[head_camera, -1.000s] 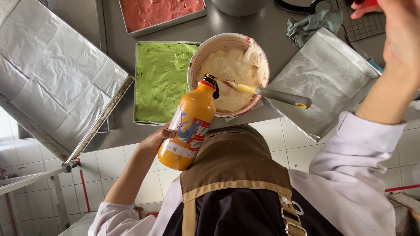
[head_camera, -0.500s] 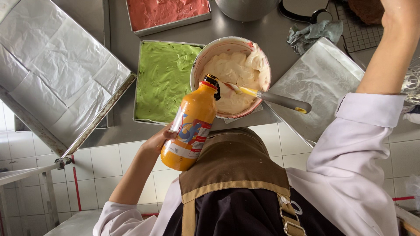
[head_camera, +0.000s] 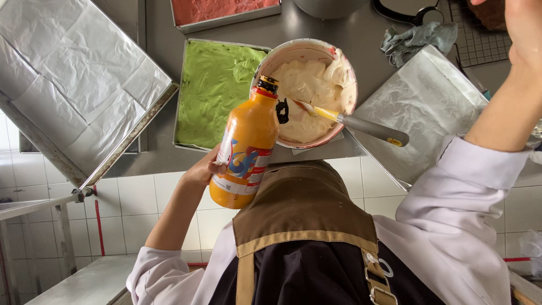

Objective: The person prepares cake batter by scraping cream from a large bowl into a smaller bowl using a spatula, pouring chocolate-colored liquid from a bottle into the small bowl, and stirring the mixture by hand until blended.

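Note:
My left hand (head_camera: 204, 169) grips an orange squeeze bottle (head_camera: 248, 147) by its lower half. The bottle tilts, and its open black flip cap (head_camera: 282, 110) is at the near rim of a round bowl (head_camera: 265, 59) of pale cream batter. A spatula (head_camera: 361, 125) with a grey handle rests in the bowl, blade in the batter. My right hand (head_camera: 528, 31) is raised at the top right edge, above a wire rack. Its fingers are cut off by the frame, so what it holds is hidden.
On the steel counter, a tray of green batter (head_camera: 217, 90) lies left of the bowl and a tray of pink batter (head_camera: 223, 11) behind it. A paper-lined tray (head_camera: 73, 79) sits far left, another (head_camera: 423, 107) right of the bowl. A grey cloth (head_camera: 415, 39) lies beside the wire rack (head_camera: 480, 34).
The bottle has turned a little more upright, its neck now over the bowl's near rim. My right arm stays raised, with the hand shifted slightly at the top right.

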